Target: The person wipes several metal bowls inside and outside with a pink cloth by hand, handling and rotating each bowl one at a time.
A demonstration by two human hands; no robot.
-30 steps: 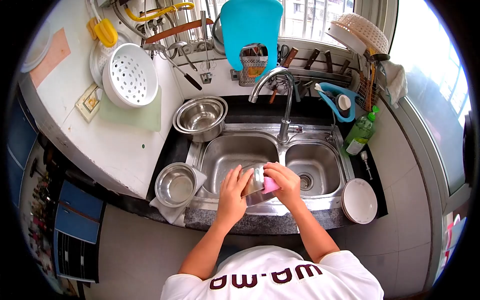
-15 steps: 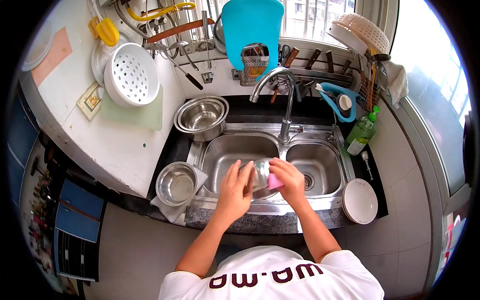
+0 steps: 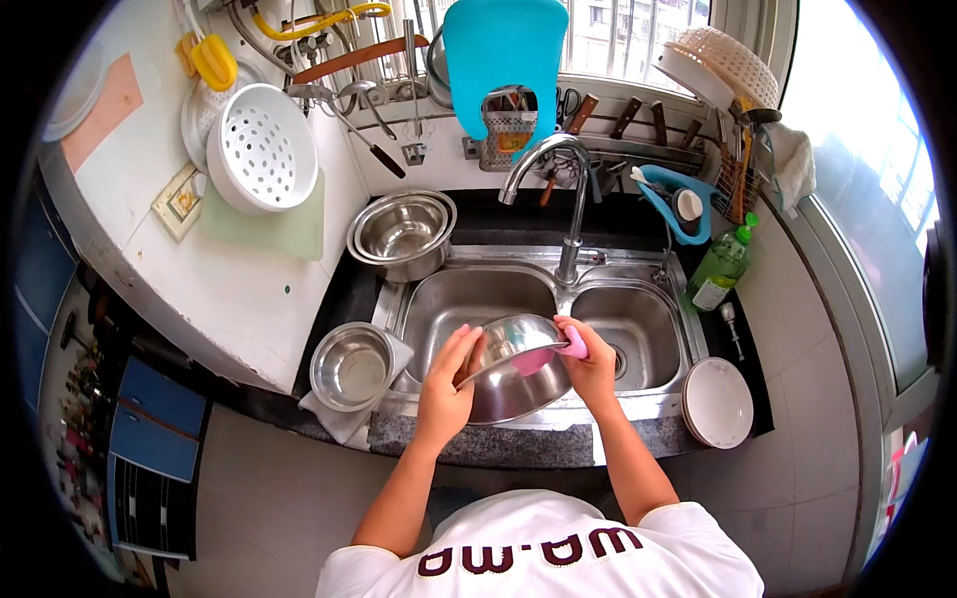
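A shiny steel bowl (image 3: 518,391) is tilted over the front rim of the double sink (image 3: 478,299), its inside facing me. My left hand (image 3: 447,391) holds the bowl at its left side, the fingers partly behind the wall. At the right rim, my right hand (image 3: 590,365) pinches a pink cloth (image 3: 575,344) against the metal. A pink reflection shows on the inner wall of the bowl.
Steel bowls (image 3: 401,235) stand behind the sink's left corner, and another (image 3: 351,369) rests on a cloth at left. The faucet (image 3: 571,219) rises behind. White plates (image 3: 718,403) and a green bottle (image 3: 720,267) are at right.
The bowl has turned so that its inside now faces me and more of it shows. My right hand has moved slightly right with the pink cloth; my left hand has shifted a little left.
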